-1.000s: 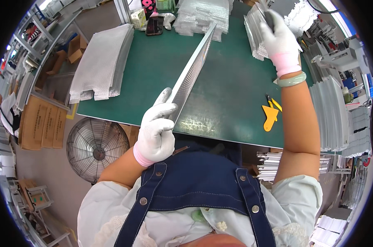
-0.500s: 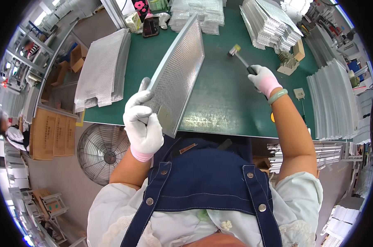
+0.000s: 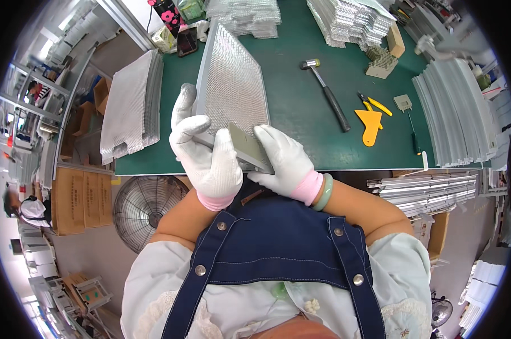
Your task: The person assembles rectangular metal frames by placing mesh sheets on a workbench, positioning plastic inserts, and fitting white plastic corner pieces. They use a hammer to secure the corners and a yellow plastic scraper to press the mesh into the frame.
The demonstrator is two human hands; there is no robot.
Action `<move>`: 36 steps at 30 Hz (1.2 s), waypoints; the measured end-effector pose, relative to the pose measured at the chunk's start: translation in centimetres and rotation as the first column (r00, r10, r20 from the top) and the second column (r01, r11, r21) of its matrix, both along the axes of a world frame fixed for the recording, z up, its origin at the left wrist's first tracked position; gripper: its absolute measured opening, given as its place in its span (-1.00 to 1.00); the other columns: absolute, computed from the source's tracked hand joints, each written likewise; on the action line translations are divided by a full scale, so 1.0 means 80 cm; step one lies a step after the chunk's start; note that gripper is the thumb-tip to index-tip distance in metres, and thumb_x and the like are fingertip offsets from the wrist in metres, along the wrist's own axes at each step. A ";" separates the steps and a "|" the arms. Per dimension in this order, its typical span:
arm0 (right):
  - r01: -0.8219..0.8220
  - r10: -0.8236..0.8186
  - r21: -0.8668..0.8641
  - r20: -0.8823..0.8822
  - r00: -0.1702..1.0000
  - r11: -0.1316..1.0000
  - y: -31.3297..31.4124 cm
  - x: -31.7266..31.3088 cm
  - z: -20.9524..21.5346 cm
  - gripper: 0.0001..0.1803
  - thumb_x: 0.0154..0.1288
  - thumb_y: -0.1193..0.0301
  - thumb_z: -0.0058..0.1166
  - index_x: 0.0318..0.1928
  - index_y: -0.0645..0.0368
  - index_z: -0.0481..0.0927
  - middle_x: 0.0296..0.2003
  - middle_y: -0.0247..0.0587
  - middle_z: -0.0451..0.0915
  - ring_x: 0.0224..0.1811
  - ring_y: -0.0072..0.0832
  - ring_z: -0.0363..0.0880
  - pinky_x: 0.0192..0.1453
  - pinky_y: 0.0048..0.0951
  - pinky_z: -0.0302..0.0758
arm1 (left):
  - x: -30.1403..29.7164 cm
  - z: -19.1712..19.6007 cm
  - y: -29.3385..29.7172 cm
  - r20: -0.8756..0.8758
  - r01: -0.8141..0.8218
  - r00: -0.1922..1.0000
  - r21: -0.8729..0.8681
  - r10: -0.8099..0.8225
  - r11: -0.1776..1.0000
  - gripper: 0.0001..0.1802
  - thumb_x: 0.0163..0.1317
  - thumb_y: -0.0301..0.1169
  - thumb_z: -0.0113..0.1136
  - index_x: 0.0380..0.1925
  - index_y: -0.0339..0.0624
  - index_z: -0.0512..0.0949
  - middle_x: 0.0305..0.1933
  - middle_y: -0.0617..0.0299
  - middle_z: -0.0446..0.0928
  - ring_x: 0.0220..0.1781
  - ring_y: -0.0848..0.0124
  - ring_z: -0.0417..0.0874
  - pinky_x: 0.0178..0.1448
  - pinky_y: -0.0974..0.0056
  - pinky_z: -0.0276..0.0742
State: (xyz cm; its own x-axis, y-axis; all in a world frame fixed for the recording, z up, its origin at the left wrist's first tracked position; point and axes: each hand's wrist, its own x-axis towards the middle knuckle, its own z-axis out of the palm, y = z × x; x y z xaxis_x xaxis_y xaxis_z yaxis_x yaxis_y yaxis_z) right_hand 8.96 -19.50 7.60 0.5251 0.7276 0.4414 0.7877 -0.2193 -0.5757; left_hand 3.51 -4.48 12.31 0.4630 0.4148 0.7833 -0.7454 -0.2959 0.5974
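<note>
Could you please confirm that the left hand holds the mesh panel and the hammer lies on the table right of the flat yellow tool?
Almost: the head view shows the hammer to the left of the flat yellow tool, not the right; the rest stands.

I count two white-gloved hands with pink cuffs, my left hand and my right hand; one grey-framed silver mesh panel; three stacks of silvery mesh sheets; one black-handled hammer; one pair of yellow-handled cutters; one flat yellow-orange tool; one thin-shafted screwdriver with a dark handle; one black phone; one pale green bangle; and two round, wire-caged fans.
</note>
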 end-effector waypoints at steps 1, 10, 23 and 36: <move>0.023 -0.023 0.014 -0.015 1.000 1.000 -0.001 -0.001 -0.004 -0.06 -0.03 0.26 0.43 0.34 0.31 0.27 0.24 0.19 0.38 0.27 0.09 0.42 0.33 -0.07 0.41 | 0.002 0.000 -0.004 0.008 -0.004 1.000 -0.002 0.004 1.000 -0.49 0.10 -0.83 -0.10 0.04 -0.15 0.30 0.48 -0.20 0.08 0.57 0.02 0.10 0.57 -0.06 0.02; -0.129 0.140 -0.078 0.156 0.978 0.989 -0.064 0.046 0.018 -0.37 0.18 0.28 0.24 0.21 0.35 0.44 0.11 0.17 0.52 0.17 0.10 0.51 0.27 -0.09 0.45 | -0.011 0.004 0.031 -0.018 -0.172 0.973 0.602 0.229 0.780 -0.46 -0.07 -0.55 0.22 0.03 -0.24 0.46 0.04 -0.06 0.56 0.31 -0.12 0.48 0.53 -0.25 0.05; 0.730 -0.834 -0.405 -0.246 0.494 0.551 -0.253 0.189 -0.093 -0.39 0.20 0.08 0.28 0.04 0.35 0.51 -0.17 0.15 0.68 -0.05 0.00 0.68 0.00 -0.12 0.59 | -0.015 -0.080 0.052 -0.671 0.453 0.709 0.668 0.217 0.590 -0.45 0.13 -0.16 0.30 0.04 -0.30 0.53 0.05 -0.04 0.54 0.16 0.01 0.48 0.32 0.02 0.38; 0.430 -0.286 -0.660 0.322 0.903 0.616 0.148 0.178 -0.049 -0.33 0.40 -0.18 -0.11 0.25 0.07 0.42 -0.07 -0.02 0.65 -0.13 -0.09 0.71 -0.09 -0.02 0.62 | 0.045 -0.153 0.059 -0.507 0.281 0.740 0.830 0.443 0.481 -0.19 0.16 0.20 0.17 0.32 -0.06 0.42 0.36 -0.10 0.33 0.46 -0.19 0.19 0.54 -0.23 -0.04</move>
